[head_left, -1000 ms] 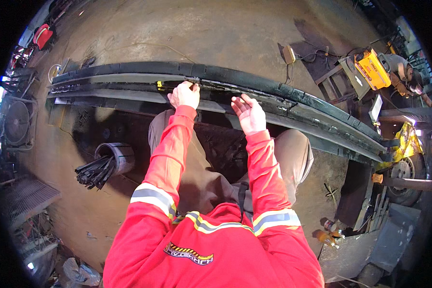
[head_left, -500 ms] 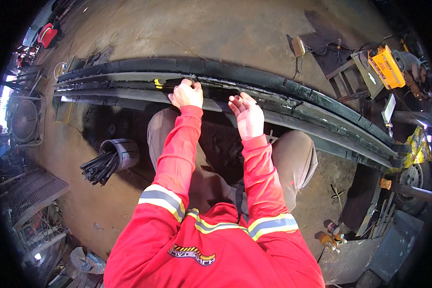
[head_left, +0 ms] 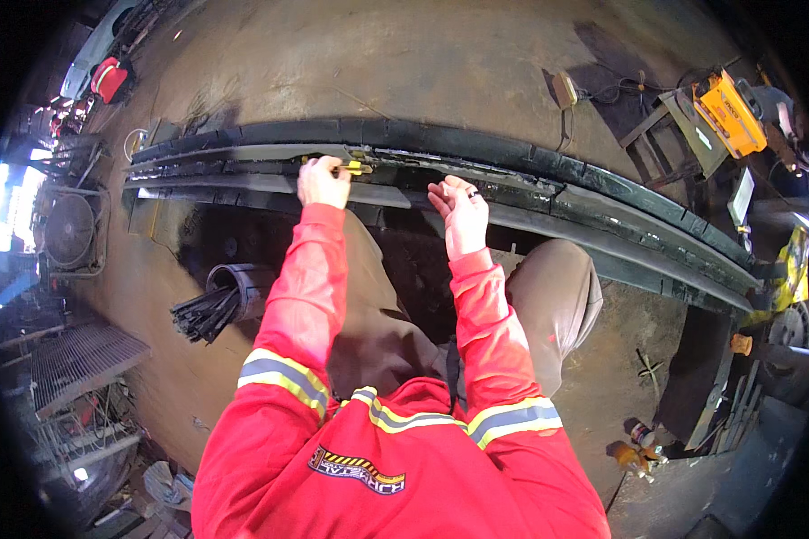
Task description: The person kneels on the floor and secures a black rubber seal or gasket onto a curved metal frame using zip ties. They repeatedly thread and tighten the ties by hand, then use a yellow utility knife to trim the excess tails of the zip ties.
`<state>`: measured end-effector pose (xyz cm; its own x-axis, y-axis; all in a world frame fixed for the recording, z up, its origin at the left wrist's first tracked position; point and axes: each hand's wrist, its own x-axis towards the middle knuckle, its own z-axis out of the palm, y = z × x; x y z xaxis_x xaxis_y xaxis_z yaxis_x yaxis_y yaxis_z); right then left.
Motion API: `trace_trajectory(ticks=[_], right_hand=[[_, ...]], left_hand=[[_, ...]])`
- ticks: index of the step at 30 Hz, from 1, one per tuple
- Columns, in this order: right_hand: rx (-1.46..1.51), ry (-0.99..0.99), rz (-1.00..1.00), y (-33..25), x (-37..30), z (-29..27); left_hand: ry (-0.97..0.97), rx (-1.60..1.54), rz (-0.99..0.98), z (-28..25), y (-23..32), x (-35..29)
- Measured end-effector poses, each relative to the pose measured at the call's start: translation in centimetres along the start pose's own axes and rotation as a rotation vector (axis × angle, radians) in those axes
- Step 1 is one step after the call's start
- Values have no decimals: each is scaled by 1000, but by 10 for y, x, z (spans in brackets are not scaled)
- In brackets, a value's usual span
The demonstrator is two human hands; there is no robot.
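Note:
Long dark metal beams (head_left: 395, 194) lie side by side across in front of me, bent by the lens. My left hand (head_left: 324, 184) is over their middle part, its fingers closed on a small yellow-and-black tool (head_left: 358, 168). The yellow end sticks out to the right of my fingers; my hand hides the rest. To the right, my right hand (head_left: 464, 216) is raised close to the near beam. Its fingers are half curled and slightly apart, with a dark ring on one of them. I see nothing held in it.
At my left a bucket (head_left: 253, 286) lies tipped with dark metal strips (head_left: 205, 314) in it. An orange machine (head_left: 728, 114) stands on a stand at the far right. A fan (head_left: 69, 226) is at the far left, and bottles (head_left: 634, 458) lie at the near right.
My left hand has shifted left along the beams. The yellow end of the tool, before on the left of my hand, now points right. My right hand's fingers have curled slightly more.

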<state>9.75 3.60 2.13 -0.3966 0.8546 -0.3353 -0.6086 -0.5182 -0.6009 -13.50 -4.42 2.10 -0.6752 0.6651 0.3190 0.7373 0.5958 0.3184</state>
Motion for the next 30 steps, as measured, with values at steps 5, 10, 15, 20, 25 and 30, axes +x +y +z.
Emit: trace_trajectory(ticks=[5,10,15,20,25,30], right_hand=[[-194,-7,-123,14,-1,-2],[-288,-20,-181,17,-1,-7],[-391,-14,-253,22,-2,-7],[-550,-51,-310,28,-14,4],[-637,-167,-242,46,-50,35],[-292,-174,96,74,-60,70]], left_hand=[[-133,282,31,-26,-18,15],[-190,412,47,-37,-10,22],[-344,184,459,-34,-32,28],[-306,43,656,-28,-47,33],[-359,-200,601,-70,-37,18],[-588,-721,159,-105,-2,-53]])
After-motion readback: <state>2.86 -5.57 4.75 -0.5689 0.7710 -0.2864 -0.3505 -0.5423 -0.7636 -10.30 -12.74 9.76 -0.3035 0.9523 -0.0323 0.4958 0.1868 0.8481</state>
